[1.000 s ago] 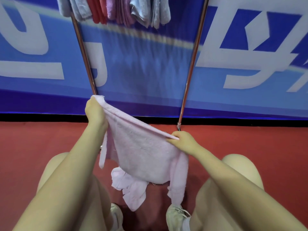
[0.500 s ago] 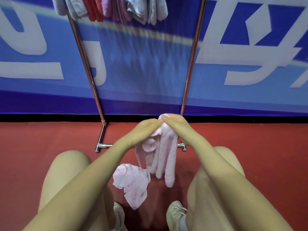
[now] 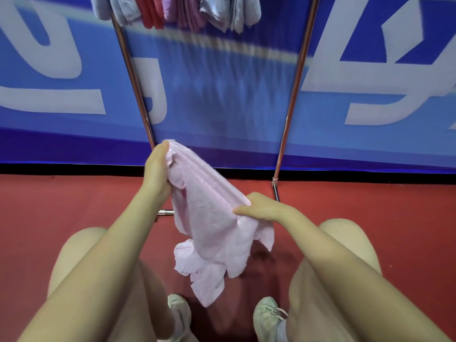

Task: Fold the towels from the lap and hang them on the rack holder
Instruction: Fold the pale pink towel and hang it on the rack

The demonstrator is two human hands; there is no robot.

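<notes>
Hands of a seated person hold a pale pink towel (image 3: 209, 218) stretched between them, seen from above over bare knees. On the left, the left hand (image 3: 156, 174) is raised higher and farther forward; its grip is clenched on the towel's upper corner, fingers curled round the bunched cloth. From there the towel's folded top edge slopes down to the right, taut, in several layers. The right hand (image 3: 261, 208) sits lower and nearer the body; its grip pinches the other end of that edge between thumb and fingers. Below the edge the cloth hangs loose in the air between the knees, above a red floor (image 3: 61, 206), with a ragged lower flap dangling lowest, just above two pale shoes (image 3: 267, 317).

Beyond the hands stands a metal rack (image 3: 134, 82) with two slanted copper-coloured poles, one left and one right of the towel, and a short silver foot bar showing just beside the left wrist. At the very top, between the poles, hung towels (image 3: 177, 11) drape side by side: grey-blue ones at the left, then red, then purple-pink, then grey-blue again at the right. Behind the rack runs a blue banner (image 3: 370, 82) with large white shapes, meeting the floor at a black strip.
</notes>
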